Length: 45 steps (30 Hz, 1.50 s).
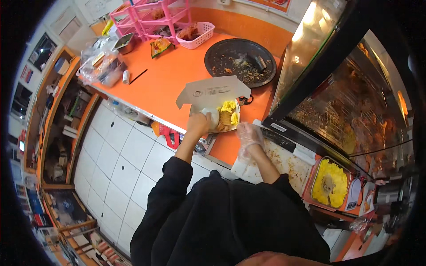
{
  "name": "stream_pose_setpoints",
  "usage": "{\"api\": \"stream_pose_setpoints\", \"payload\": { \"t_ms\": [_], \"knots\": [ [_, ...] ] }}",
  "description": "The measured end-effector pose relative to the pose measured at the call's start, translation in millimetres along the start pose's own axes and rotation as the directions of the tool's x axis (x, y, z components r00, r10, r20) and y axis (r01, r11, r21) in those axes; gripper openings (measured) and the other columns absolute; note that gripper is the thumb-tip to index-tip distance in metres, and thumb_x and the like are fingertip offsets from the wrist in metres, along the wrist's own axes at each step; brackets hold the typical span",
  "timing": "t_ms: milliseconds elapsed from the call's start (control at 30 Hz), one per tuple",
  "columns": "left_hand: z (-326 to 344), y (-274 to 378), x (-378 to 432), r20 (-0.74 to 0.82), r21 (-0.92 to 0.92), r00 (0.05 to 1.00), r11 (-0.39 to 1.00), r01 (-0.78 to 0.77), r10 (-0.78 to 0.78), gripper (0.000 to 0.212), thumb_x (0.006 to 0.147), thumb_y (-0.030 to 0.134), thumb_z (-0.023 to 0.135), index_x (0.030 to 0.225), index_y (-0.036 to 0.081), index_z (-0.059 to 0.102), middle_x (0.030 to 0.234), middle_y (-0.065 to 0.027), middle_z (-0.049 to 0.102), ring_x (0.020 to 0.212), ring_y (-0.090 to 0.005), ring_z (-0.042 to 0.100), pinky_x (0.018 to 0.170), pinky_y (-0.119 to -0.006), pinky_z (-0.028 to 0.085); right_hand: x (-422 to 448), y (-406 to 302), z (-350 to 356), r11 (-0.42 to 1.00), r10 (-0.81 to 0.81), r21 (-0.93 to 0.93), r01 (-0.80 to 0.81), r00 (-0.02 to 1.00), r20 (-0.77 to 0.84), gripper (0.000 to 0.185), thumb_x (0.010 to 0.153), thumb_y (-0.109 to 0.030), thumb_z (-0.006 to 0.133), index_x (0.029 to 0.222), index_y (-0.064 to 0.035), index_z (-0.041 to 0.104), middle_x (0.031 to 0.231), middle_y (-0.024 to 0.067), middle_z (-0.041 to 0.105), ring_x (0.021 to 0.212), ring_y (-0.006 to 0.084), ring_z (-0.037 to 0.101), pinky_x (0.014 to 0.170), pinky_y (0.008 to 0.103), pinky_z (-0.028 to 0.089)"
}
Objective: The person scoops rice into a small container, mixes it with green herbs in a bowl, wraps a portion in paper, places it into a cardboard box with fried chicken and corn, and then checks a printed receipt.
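Observation:
An open cardboard food box [213, 89] sits near the front edge of the orange counter, its lid raised at the back and bearing print. Inside are yellow curly pieces [228, 106] and a browned, fried-looking piece of food [225, 121]. My left hand [198, 125], bare, grips a white wrapped packet [211, 117] at the left side of the box. My right hand [248, 134] wears a clear plastic glove and is at the box's front right corner. Its fingers are partly hidden, so their grip is unclear.
Behind the box stands a round dark tray [238, 56] with crumbs. Black-handled scissors [245, 100] lie beside the box. A glass display cabinet [329, 109] rises at right, above a crumb-strewn white board [279, 163]. A tray of yellow food [327, 183] and a pink basket [196, 36] are also there.

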<state>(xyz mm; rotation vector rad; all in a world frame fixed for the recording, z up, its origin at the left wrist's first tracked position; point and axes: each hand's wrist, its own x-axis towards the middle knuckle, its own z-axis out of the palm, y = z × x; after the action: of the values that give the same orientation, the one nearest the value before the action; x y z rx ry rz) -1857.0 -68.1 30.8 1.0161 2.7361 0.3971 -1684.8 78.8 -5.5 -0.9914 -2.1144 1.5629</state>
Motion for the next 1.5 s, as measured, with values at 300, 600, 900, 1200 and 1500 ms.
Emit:
{"api": "stream_pose_setpoints", "payload": {
  "t_ms": [300,600,900,1200,1500],
  "knots": [
    [-13.2,-4.4,-9.9,-0.068,0.063,0.990,0.991,-0.120,0.124,0.041,0.097,0.033,0.041,0.100,-0.004,0.059,0.096,-0.0298,0.060,0.080,-0.0438,0.062,0.074,-0.049,0.050,-8.6,33.2,16.3,0.988,-0.155,0.010,0.156,0.986,-0.063,0.026,0.088,-0.029,0.056,0.090,-0.0036,0.063,0.075,0.0130,0.062,0.067,0.0278,0.060,0.062,0.0386,0.047],
    [-41.7,80.9,-80.3,-0.477,-0.401,0.847,0.799,-0.448,0.235,0.028,0.083,0.014,0.065,0.108,0.003,0.057,0.103,-0.0140,0.061,0.097,-0.0333,0.057,0.085,-0.040,0.045,-58.8,8.9,-60.3,0.847,-0.051,0.529,0.052,0.999,-0.016,0.028,0.091,-0.014,0.060,0.116,-0.0024,0.055,0.091,-0.0003,0.056,0.082,0.0087,0.054,0.072,0.0251,0.048],
    [-28.8,54.7,-109.6,-0.482,-0.641,0.863,0.732,-0.231,-0.151,0.019,0.086,0.015,0.065,0.101,0.003,0.062,0.099,-0.0098,0.062,0.088,-0.0212,0.061,0.077,-0.034,0.047,-31.0,-122.3,-31.6,0.653,-0.410,-0.614,0.445,0.888,0.207,0.044,0.080,-0.013,0.067,0.122,-0.0088,0.055,0.105,0.0163,0.063,0.095,0.0254,0.064,0.076,0.0331,0.052],
    [-24.6,-2.9,-152.5,-0.509,-0.706,0.776,0.697,-0.129,-0.373,0.015,0.087,0.012,0.063,0.099,0.003,0.062,0.094,-0.0080,0.062,0.082,-0.0174,0.061,0.073,-0.030,0.048,20.6,-161.9,16.4,0.132,0.311,-0.886,0.444,0.830,0.462,0.028,0.057,-0.005,0.079,0.084,-0.0077,0.073,0.089,0.0113,0.071,0.086,0.0218,0.070,0.071,0.0343,0.057],
    [-53.2,-99.9,-109.8,-0.466,-0.750,0.793,0.650,-0.119,-0.393,0.014,0.089,0.012,0.061,0.100,0.002,0.061,0.093,-0.0076,0.062,0.079,-0.0170,0.061,0.068,-0.029,0.048,47.4,-157.7,12.0,0.091,0.163,-0.845,0.527,0.829,0.535,0.023,0.073,-0.004,0.064,0.095,-0.0080,0.071,0.099,0.0147,0.068,0.093,0.0296,0.067,0.076,0.0385,0.056]
  ]
}}
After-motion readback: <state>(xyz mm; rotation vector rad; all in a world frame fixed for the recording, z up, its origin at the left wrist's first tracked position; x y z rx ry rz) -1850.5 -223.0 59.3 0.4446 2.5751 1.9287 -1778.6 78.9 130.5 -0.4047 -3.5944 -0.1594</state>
